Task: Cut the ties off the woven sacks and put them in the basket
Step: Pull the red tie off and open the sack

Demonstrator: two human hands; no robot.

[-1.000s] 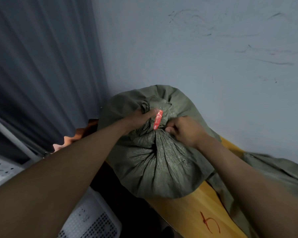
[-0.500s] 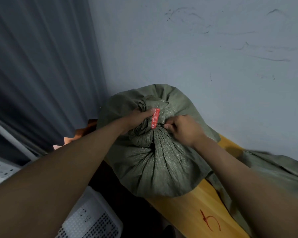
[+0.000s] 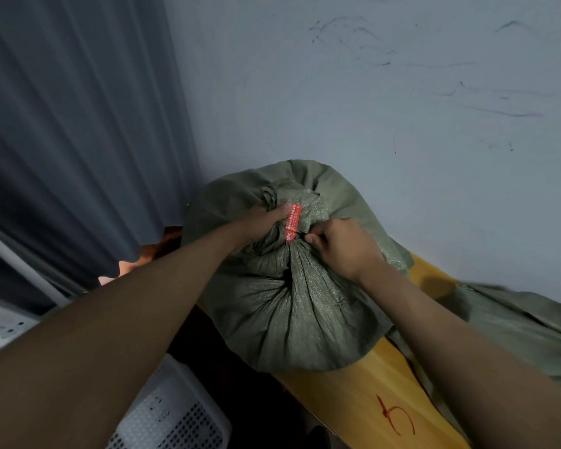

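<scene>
A full green woven sack [image 3: 292, 306] stands on a yellow wooden table [image 3: 370, 396] against the wall. Its gathered neck is bound by a tie with a red printed tag [image 3: 292, 222]. My left hand [image 3: 263, 223] grips the bunched neck just left of the tag, thumb lying beside it. My right hand [image 3: 340, 244] has its fingers curled at the neck right of the tag, pinching the tie or the fabric there; which one is hidden. No cutting tool is visible. A white perforated basket [image 3: 172, 416] sits low at the left, below my left forearm.
A second green sack [image 3: 515, 322] lies flat on the table to the right. A grey curtain [image 3: 78, 140] hangs at the left, the grey wall behind. A red mark [image 3: 397, 416] is drawn on the tabletop. Something orange [image 3: 162, 247] shows behind the sack.
Both hands stay at the sack's neck. The red tag has turned slightly more upright, and the right hand's fingers have closed in nearer to it.
</scene>
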